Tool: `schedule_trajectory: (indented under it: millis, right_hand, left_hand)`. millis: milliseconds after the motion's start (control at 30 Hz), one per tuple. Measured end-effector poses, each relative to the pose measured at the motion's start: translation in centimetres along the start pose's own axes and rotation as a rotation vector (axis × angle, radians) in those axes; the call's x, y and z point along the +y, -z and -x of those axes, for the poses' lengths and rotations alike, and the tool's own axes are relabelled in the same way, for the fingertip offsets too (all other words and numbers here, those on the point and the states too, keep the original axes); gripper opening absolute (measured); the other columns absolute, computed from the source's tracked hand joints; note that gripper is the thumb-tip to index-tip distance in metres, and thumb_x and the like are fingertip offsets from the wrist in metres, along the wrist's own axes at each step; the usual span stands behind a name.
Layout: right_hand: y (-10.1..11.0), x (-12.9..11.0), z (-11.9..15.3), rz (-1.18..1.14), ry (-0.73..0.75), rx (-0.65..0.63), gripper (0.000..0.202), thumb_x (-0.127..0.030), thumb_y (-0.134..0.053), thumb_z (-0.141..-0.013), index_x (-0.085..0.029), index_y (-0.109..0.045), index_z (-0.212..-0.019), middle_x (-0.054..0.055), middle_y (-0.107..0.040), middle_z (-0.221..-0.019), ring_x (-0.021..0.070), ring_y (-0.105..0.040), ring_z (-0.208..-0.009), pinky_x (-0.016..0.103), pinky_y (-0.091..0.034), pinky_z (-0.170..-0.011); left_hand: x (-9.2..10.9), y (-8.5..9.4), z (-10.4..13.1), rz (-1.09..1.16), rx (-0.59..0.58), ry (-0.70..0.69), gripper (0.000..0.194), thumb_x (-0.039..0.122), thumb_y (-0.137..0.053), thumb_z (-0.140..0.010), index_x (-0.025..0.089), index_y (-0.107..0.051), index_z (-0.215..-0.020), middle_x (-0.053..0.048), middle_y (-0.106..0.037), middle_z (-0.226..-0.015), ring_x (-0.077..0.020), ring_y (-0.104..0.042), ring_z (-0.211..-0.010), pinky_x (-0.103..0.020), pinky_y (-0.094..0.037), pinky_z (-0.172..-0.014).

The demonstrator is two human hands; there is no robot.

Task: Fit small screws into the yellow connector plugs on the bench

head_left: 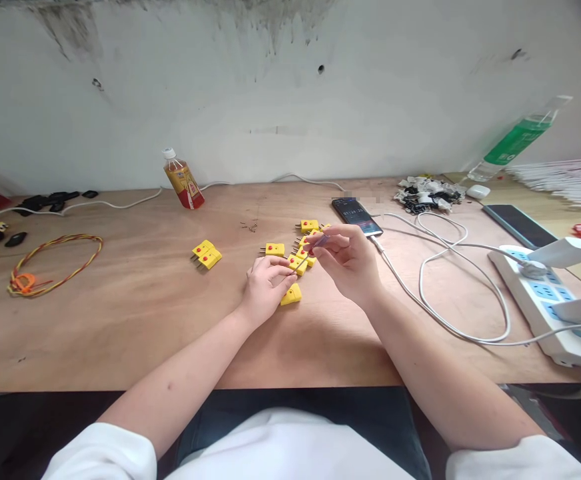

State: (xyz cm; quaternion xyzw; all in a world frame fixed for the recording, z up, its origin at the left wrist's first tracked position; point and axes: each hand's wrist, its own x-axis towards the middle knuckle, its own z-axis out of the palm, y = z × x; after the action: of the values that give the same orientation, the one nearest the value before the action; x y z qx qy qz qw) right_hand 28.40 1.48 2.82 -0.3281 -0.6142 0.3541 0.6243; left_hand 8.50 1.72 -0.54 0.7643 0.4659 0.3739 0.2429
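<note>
Yellow connectors [309, 226] clustered on the wooden table [95, 333]

Right hand [349, 263] pinches a slim tool [320, 241] above them; left hand [265, 291] curls its fingers near the tip, though I can't tell whether they grip anything.

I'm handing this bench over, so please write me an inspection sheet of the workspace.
Surface: wooden tabletop, brown.
Job's things: yellow plugs in a pair and a looser group; tiny loose pieces behind.
Clutter: drink bottle, lit phone, black-and-white parts heap.
Hands: right hand holds a thin tool; left hand close by, grip unclear.
Cables: white cable looped beside power strip.
Surroundings: stained wall.
</note>
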Motion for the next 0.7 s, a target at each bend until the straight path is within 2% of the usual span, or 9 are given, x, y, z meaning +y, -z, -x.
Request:
schedule_trajectory:
  millis: [100, 200, 267, 500, 700]
  right_hand:
    - [-0.1, -0.1, 0.3, 0.015, 0.028, -0.065, 0.027, -0.032, -0.068, -0.093, -0.032, -0.056, -0.117, 0.002, -0.073, -0.107, 0.0191, -0.073, -0.101, 0.039, -0.064, -0.086]
    - [-0.2, -0.1, 0.7, 0.064, 0.050, -0.088, 0.027, -0.031, -0.068, -0.093, -0.032, -0.058, -0.118, 0.003, -0.073, -0.109, 0.0189, -0.073, -0.100, 0.040, -0.064, -0.086]
    - [-0.3, -0.1, 0.9, 0.102, 0.061, -0.114, 0.028, -0.030, -0.067, -0.093, -0.032, -0.058, -0.120, 0.004, -0.073, -0.110, 0.0185, -0.073, -0.099, 0.039, -0.064, -0.085]
    - [-0.8, -0.2, 1.2, 0.206, 0.096, -0.180, 0.029, -0.028, -0.067, -0.093, -0.032, -0.059, -0.121, 0.003, -0.072, -0.111, 0.0189, -0.073, -0.100, 0.039, -0.064, -0.086]
    - [-1.3, -0.2, 1.5, 0.276, 0.045, -0.177, 0.026, -0.030, -0.065, -0.094, -0.031, -0.062, -0.119, 0.003, -0.073, -0.110, 0.0200, -0.073, -0.098, 0.038, -0.064, -0.084]
  left_hand:
    - [0.0, 0.5, 0.1, 0.010, -0.075, 0.000, 0.013, 0.039, -0.069, -0.091, 0.030, -0.076, -0.097, -0.001, -0.069, -0.121, -0.0243, -0.055, -0.123, -0.046, -0.041, -0.108]
    - [0.0, 1.5, 0.5, -0.082, -0.164, -0.040, 0.034, 0.045, -0.075, -0.085, 0.034, -0.072, -0.117, -0.001, -0.065, -0.130, -0.0271, -0.050, -0.129, -0.048, -0.037, -0.110]
    - [0.0, 2.0, 0.9, -0.147, -0.222, -0.069, 0.044, 0.049, -0.079, -0.080, 0.034, -0.070, -0.120, -0.002, -0.065, -0.131, -0.0288, -0.048, -0.130, -0.049, -0.035, -0.109]
    - [-0.2, 2.2, 1.3, -0.230, -0.281, -0.100, 0.026, 0.045, -0.074, -0.085, 0.029, -0.071, -0.106, -0.001, -0.071, -0.114, -0.0258, -0.053, -0.119, -0.045, -0.033, -0.101]
    - [-0.2, 2.3, 1.4, -0.247, -0.296, -0.123, 0.023, 0.044, -0.072, -0.087, 0.029, -0.070, -0.103, 0.001, -0.074, -0.109, -0.0231, -0.056, -0.113, -0.043, -0.031, -0.099]
